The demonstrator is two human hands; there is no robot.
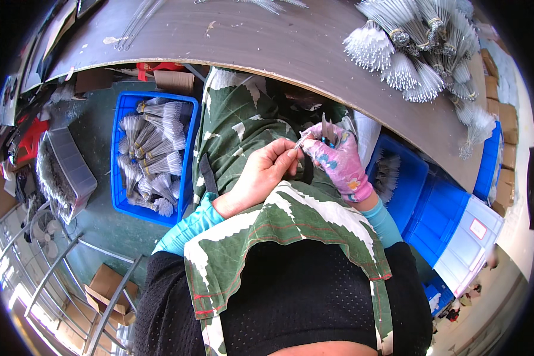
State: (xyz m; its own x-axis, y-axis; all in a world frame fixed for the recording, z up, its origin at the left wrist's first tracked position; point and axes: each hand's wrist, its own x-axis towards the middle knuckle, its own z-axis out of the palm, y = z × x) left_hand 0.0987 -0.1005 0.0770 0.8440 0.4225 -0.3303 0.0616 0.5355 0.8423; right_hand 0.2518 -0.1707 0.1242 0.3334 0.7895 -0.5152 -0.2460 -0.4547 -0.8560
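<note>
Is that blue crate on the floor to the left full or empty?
Partly full: the blue crate holds many grey bristly bundles lying across it, with some bare blue floor showing at its upper left.

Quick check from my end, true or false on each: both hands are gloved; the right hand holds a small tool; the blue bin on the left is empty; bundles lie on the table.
1. Both hands are gloved. False: only the right hand wears a pink patterned glove; the left hand is bare.
2. The right hand holds a small tool. True.
3. The blue bin on the left is empty. False: it holds grey wire bundles.
4. White-tipped bundles lie on the table. True.
</note>
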